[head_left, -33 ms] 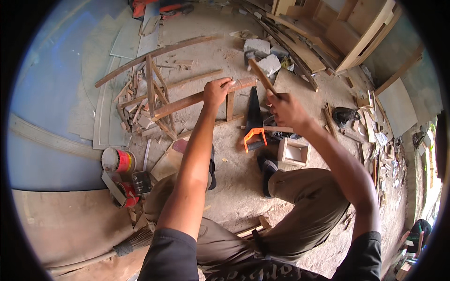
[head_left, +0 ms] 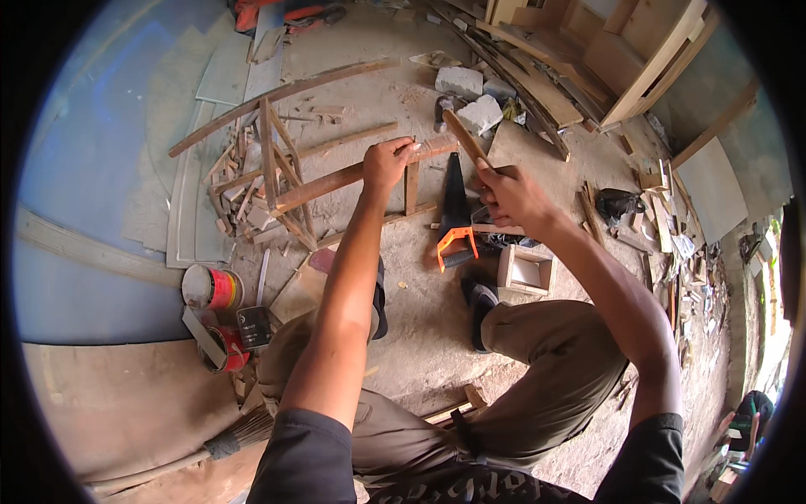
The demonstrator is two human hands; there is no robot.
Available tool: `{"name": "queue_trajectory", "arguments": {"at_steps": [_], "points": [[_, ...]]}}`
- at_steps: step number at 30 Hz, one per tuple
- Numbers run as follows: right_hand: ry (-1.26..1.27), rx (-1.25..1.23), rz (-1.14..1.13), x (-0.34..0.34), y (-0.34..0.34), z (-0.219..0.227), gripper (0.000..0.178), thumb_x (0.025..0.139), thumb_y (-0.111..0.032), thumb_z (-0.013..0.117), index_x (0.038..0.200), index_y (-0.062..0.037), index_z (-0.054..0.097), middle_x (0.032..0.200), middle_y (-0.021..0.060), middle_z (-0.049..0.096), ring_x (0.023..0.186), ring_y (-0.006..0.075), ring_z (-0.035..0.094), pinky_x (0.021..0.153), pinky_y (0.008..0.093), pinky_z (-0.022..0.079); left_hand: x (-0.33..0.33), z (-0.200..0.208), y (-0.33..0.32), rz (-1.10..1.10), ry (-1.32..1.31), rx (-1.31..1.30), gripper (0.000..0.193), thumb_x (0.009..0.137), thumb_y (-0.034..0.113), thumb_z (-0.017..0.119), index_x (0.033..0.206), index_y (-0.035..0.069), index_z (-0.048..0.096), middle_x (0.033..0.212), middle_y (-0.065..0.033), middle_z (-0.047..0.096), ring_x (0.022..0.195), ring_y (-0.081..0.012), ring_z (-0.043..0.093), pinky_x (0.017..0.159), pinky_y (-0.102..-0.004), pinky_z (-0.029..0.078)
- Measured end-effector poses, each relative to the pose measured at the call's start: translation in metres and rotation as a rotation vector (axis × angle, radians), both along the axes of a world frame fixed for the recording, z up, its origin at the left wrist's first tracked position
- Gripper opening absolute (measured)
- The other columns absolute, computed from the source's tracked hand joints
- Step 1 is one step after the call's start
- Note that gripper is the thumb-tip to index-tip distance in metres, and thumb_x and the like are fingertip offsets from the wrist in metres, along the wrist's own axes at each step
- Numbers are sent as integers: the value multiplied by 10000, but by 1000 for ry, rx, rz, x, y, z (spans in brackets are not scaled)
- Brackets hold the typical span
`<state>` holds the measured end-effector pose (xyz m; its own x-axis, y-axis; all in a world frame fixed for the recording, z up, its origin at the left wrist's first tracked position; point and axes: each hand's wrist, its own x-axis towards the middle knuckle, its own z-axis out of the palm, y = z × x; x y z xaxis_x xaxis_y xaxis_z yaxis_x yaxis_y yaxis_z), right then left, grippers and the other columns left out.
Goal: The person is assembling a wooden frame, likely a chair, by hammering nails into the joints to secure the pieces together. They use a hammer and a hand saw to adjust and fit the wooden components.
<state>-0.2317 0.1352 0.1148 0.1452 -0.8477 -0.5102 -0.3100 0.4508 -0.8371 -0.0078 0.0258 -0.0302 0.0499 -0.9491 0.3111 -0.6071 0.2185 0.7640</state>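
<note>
My left hand point(head_left: 389, 164) rests at the top beam point(head_left: 323, 186) of a wooden frame, fingers pinched around what looks like a thin nail point(head_left: 413, 141) near the beam's right end. In my right hand point(head_left: 515, 198) is a hammer point(head_left: 467, 137), gripped by its wooden handle. The dark hammer head is up and to the right of the left fingertips, apart from the nail. Below the beam's right end, a handsaw point(head_left: 455, 197) with an orange and black handle lies in front of my feet.
A small wooden box point(head_left: 527, 270) sits by my right foot. Paint cans point(head_left: 210, 287) stand at left, near a broom point(head_left: 239, 430). Wood scraps point(head_left: 243, 197) lie behind the frame. Concrete blocks point(head_left: 480, 115), planks point(head_left: 533, 92) and a wooden cabinet point(head_left: 625, 63) are at the far right.
The hammer has shifted slightly down and left, and its head, blurred before, is sharper now. My left hand keeps its place on the beam.
</note>
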Motion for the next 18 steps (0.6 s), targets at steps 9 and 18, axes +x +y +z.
{"name": "queue_trajectory", "arguments": {"at_steps": [9,18], "points": [[-3,-156,84,4,2,-23,618,987,-579,364,963,13,539,682,23,460,504,115,444,435,284,398,6,-5,-11,4,26,-142,295,847,331,705,1020,93,725,826,-115,710,673,-243,671,636,-311,498],[79,-463,66,15,-6,-40,627,998,-552,370,897,37,563,662,69,522,573,159,522,563,315,461,-1,5,-7,7,37,-29,298,843,325,704,1016,83,723,810,-136,699,673,-250,670,641,-313,501]]}}
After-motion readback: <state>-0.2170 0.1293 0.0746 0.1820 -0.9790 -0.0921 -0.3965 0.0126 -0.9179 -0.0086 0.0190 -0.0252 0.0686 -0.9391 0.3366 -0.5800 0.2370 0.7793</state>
